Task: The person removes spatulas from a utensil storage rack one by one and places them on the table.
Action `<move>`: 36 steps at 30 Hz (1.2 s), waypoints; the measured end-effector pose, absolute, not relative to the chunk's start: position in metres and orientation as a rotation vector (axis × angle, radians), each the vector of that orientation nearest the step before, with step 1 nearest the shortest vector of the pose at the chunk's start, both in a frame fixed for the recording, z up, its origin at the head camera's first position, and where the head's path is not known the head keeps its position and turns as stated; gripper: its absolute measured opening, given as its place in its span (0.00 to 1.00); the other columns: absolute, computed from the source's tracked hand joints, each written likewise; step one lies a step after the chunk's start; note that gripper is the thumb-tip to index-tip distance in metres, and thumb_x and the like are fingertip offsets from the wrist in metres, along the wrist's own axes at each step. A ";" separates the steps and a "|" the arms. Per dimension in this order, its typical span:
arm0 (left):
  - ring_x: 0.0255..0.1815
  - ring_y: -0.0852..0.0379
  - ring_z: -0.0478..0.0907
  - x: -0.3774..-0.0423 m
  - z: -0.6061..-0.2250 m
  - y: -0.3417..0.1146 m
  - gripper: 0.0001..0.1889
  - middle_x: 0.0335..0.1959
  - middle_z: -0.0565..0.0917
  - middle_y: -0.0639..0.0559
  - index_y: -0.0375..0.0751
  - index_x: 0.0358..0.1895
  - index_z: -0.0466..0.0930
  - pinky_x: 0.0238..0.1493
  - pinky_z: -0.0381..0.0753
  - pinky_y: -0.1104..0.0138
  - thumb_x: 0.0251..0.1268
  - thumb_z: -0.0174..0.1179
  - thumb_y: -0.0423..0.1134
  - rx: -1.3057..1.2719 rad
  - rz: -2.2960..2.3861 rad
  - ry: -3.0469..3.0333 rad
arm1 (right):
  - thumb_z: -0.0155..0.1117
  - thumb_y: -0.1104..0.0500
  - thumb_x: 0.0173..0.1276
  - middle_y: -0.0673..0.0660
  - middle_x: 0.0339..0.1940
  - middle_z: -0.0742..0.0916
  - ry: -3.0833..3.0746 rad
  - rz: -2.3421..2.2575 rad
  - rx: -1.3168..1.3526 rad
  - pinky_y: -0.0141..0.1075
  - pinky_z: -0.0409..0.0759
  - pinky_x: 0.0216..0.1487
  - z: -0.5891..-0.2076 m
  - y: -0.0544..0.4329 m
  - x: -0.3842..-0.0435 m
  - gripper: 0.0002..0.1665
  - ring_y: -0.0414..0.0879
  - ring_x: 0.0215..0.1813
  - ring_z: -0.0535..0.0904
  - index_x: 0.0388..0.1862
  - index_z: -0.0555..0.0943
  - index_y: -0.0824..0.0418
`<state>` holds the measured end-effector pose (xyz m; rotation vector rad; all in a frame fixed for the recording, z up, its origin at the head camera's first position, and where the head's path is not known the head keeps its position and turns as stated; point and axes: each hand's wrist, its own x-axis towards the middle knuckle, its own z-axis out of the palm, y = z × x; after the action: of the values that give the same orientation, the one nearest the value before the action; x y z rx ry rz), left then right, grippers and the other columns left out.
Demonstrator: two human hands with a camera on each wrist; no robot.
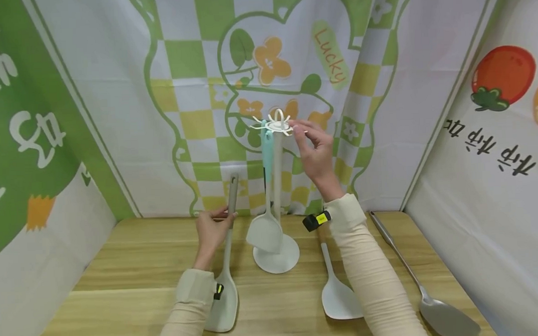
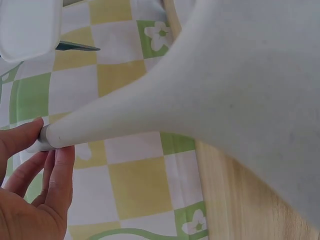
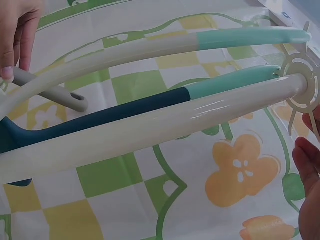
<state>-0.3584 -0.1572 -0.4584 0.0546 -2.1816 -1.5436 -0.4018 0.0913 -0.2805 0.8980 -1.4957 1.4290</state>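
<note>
My left hand [image 1: 210, 233] pinches the grey handle of a spatula [image 1: 228, 295] with a pale head, which is tilted at the left of a white utensil stand [image 1: 278, 187]. In the left wrist view, thumb and fingers close round the spatula's neck end [image 2: 46, 138]. My right hand [image 1: 318, 151] pinches the hooked ring [image 1: 278, 126] at the stand's top, from the right. From the hooks hang a white spatula [image 1: 265, 233] with a mint handle and a utensil with a dark blue shaft [image 3: 110, 114] and mint handle end, its head partly hidden.
On the wooden table [image 1: 134, 274], a white spatula [image 1: 341, 300] lies right of the stand, partly under my right arm. A metal turner [image 1: 447, 318] lies farther right, near the table's edge. A patterned cloth [image 1: 190, 116] hangs behind, with printed cloths at both sides.
</note>
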 end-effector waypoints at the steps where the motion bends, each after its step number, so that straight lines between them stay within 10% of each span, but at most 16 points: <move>1: 0.35 0.39 0.89 -0.358 -0.459 -0.157 0.16 0.37 0.89 0.32 0.29 0.51 0.86 0.32 0.88 0.67 0.59 0.73 0.31 0.054 -1.544 -2.178 | 0.57 0.76 0.70 0.79 0.46 0.86 -1.501 1.446 0.887 0.27 0.80 0.54 -0.278 0.090 -0.397 0.10 0.52 0.54 0.83 0.42 0.85 0.81; 18: 0.33 0.41 0.89 -0.359 -0.461 -0.160 0.17 0.35 0.89 0.31 0.27 0.50 0.86 0.27 0.82 0.76 0.59 0.73 0.31 0.044 -1.532 -2.170 | 0.59 0.74 0.73 0.78 0.52 0.84 -1.552 1.740 0.789 0.37 0.83 0.62 -0.263 0.086 -0.370 0.11 0.44 0.56 0.83 0.46 0.82 0.83; 36: 0.29 0.39 0.89 -0.359 -0.465 -0.160 0.16 0.34 0.88 0.30 0.25 0.49 0.86 0.27 0.89 0.63 0.57 0.72 0.27 0.003 -1.457 -2.211 | 0.64 0.78 0.66 0.77 0.43 0.87 -1.582 1.590 0.801 0.27 0.87 0.46 -0.271 0.097 -0.390 0.07 0.45 0.44 0.87 0.42 0.85 0.81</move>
<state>-0.3593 -0.1599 -0.4650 0.0034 -2.2107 -1.4568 -0.3900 0.0966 -0.2706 0.8012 -1.5819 1.5897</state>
